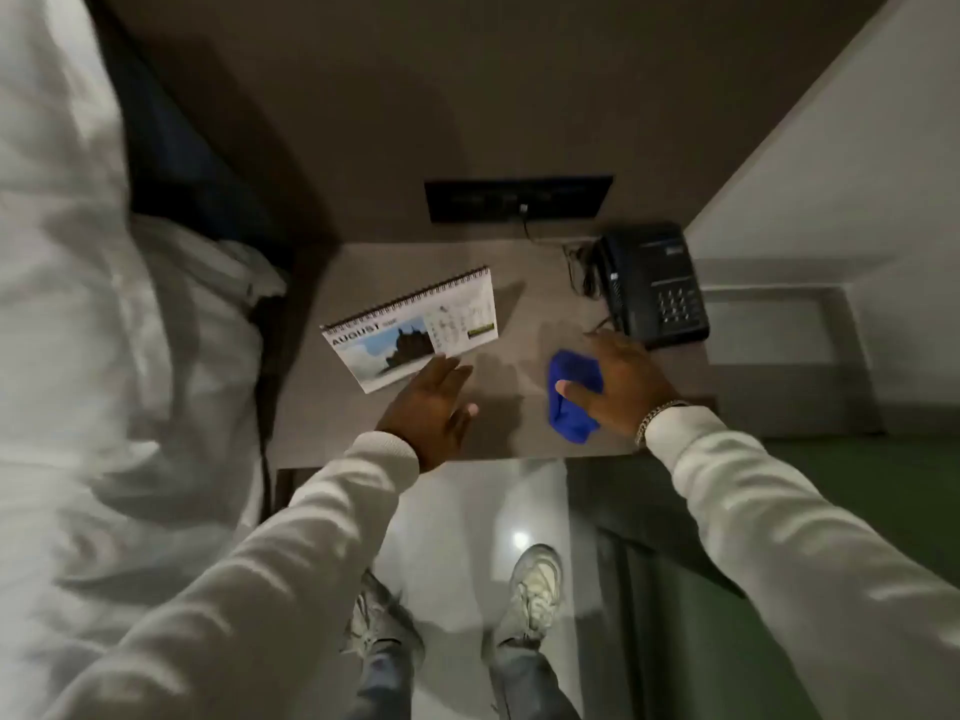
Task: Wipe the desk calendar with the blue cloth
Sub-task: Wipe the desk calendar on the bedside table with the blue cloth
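Observation:
The desk calendar [410, 327] stands on the small grey bedside table [524, 314], spiral-bound at the top and showing an August page with a building photo. My left hand [434, 407] hovers just in front of its lower edge, fingers apart, fingertips close to the page and holding nothing. The blue cloth [569, 402] lies crumpled on the table to the right. My right hand [621, 384] rests on top of the cloth, thumb and fingers closed around it.
A black telephone [652, 285] with its cord sits at the table's back right corner. A black socket panel [519, 198] is on the wall behind. White bedding [104, 304] fills the left side. My shoes [535, 589] stand on the shiny floor below.

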Available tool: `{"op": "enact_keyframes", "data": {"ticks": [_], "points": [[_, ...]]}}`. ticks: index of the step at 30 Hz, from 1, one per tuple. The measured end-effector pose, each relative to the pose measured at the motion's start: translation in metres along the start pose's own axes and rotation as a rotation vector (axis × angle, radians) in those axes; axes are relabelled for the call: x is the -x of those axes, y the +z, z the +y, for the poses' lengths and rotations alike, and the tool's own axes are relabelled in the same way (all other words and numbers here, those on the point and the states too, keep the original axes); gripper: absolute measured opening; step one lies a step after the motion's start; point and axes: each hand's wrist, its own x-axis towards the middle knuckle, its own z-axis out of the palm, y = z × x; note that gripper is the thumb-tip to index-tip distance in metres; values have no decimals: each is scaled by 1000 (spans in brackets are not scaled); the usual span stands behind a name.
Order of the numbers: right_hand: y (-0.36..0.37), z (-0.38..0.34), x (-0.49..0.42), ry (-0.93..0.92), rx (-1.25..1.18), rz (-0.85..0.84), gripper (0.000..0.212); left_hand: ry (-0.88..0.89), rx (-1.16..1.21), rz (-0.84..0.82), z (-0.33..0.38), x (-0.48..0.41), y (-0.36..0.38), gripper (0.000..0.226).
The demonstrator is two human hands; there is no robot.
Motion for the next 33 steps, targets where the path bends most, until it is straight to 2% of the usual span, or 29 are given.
{"op": "enact_keyframes", "data": {"ticks": [4,7,12,16,22,26,28,33], "points": [[71,18,-28,123,107,57,82,-4,-68,-20,-32,-17,67,64],[113,27,-44,202,174,158,82,16,-115,44,-53,-27,105,62],[157,34,-57,215,205,368,80,45,-225,168,-75,-35,142,61],[172,39,-62,202,229,484,66,50,-283,194,-78,-37,150,63],[146,41,-61,185,147,377,50,59,-200,53,-67,-29,107,67],[136,36,-41,160,-63,299,45,133,-243,117,-59,-12,49,67],[143,21,-23,157,-192,324,43,183,-270,158,-60,-4,20,67],[180,-34,-4,102,-418,521,37,348,-430,267,-78,-7,-42,71]]}}
